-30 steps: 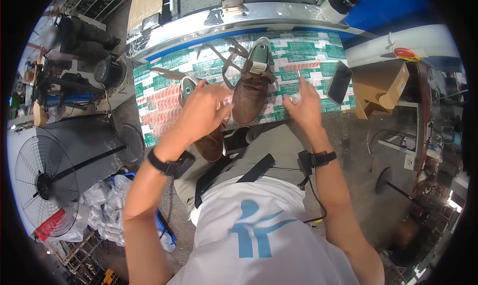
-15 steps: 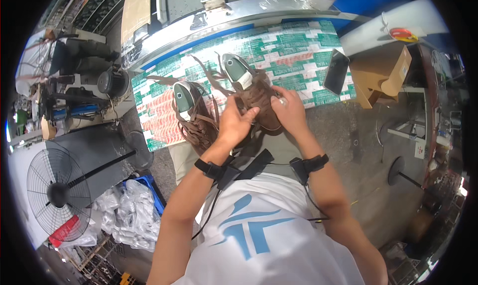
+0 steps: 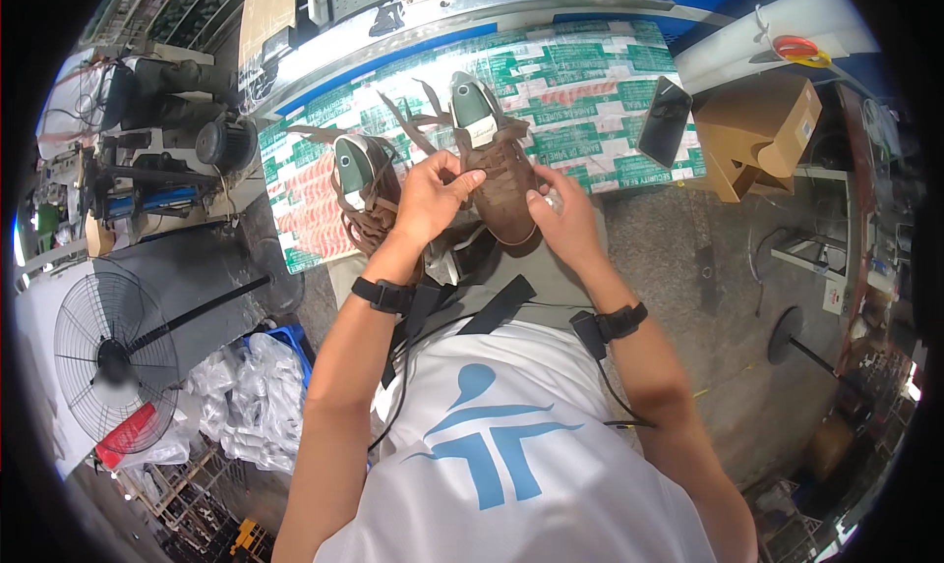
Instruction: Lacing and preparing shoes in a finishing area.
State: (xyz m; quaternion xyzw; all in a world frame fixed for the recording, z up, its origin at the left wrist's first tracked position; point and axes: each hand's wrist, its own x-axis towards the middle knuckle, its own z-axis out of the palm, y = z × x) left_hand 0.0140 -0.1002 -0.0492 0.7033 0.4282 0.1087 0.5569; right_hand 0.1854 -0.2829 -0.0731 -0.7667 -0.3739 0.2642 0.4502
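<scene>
A brown lace-up shoe (image 3: pixel 503 191) points its toe toward me on the work surface, its green-and-white tongue (image 3: pixel 472 106) folded out at the far end. At its left edge my left hand (image 3: pixel 433 197) is closed in a pinch, with a loose brown shoelace (image 3: pixel 401 118) running into the fingers. My right hand (image 3: pixel 568 219) rests against the shoe's right side, fingers curled round a small pale object (image 3: pixel 554 201) too small to name. The matching brown shoe (image 3: pixel 366 194) lies to the left, its laces loose and its tongue pulled out too.
Green-and-white printed tape covers the work surface (image 3: pixel 590 120). On its right lies a black phone (image 3: pixel 665 122), beside an open cardboard box (image 3: pixel 762 135). A metal-edged machine (image 3: pixel 413 32) borders the far side. A fan (image 3: pixel 116 361) and clear plastic bags (image 3: pixel 251 396) stand lower left.
My left hand has drawn back left from the laces to the shoe's edge, uncovering more of the shoe. The right hand stays at the shoe's right side. The view has shifted slightly.
</scene>
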